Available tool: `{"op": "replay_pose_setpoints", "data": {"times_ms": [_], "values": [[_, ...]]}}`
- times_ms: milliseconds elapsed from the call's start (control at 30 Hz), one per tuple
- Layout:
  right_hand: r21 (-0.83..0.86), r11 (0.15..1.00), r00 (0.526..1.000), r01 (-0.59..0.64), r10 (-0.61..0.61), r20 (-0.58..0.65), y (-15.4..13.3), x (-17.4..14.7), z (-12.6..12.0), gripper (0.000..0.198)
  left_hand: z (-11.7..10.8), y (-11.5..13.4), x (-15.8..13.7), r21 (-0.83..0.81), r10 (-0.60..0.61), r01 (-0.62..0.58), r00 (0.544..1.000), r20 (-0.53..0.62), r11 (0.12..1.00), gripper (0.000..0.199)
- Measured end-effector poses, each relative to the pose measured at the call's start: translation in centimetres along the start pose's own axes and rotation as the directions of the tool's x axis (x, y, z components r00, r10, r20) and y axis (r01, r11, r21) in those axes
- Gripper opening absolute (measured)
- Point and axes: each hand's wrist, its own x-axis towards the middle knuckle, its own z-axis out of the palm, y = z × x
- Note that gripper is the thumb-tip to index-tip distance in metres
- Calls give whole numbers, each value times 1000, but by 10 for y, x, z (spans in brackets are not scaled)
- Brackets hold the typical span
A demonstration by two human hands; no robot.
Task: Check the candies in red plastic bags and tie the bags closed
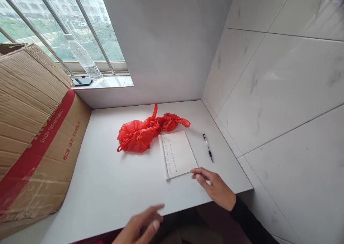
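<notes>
A white paper pad [181, 152] with rows of small writing down its left side lies flat on the white table. My right hand [215, 186] is at its near right corner, fingers stretched out and thumb a little apart; whether the fingertips touch the paper, I cannot tell. Over the table's front edge is my left hand [141, 224], slightly blurred, with index finger extended, thumb apart and nothing held. To the right of the pad lies a black and clear pen [208, 148]. Crumpled red plastic bags [138, 134] sit just behind the pad and to its left.
A large cardboard box [37, 136] with a red band stands along the table's left side. On the windowsill are a clear water bottle [83, 57] and a dark phone [82, 81]. A tiled wall [282, 93] bounds the right, a grey wall [169, 43] the back.
</notes>
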Motion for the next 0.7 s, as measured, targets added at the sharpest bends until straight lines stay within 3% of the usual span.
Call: {"op": "replay_pose_setpoints", "data": {"times_ms": [33,100,200,333,467,567,700], "values": [[-5,1000,1000,3,-3,-18,-1,9,-4,37,-12,12,11,23,77,-74,982,-172,997,41],[-20,1000,999,12,-12,-42,-4,27,-8,36,-30,24,38,49,138,-130,880,-454,990,35],[-53,998,997,19,-22,-72,-5,52,-5,35,-40,15,76,74,135,-115,762,-633,991,26],[-100,994,992,44,-55,-115,2,78,6,33,-38,-9,110,198,254,-159,641,-724,967,21],[-111,992,980,67,-87,-180,0,113,7,32,-40,-17,134,354,389,-174,548,-741,919,24],[-108,993,968,41,-66,-240,-10,153,1,30,-44,-17,147,437,460,-179,532,-711,882,29],[-41,998,961,-53,40,-273,-18,213,1,32,-48,-16,165,519,515,-171,565,-645,838,34]]}}
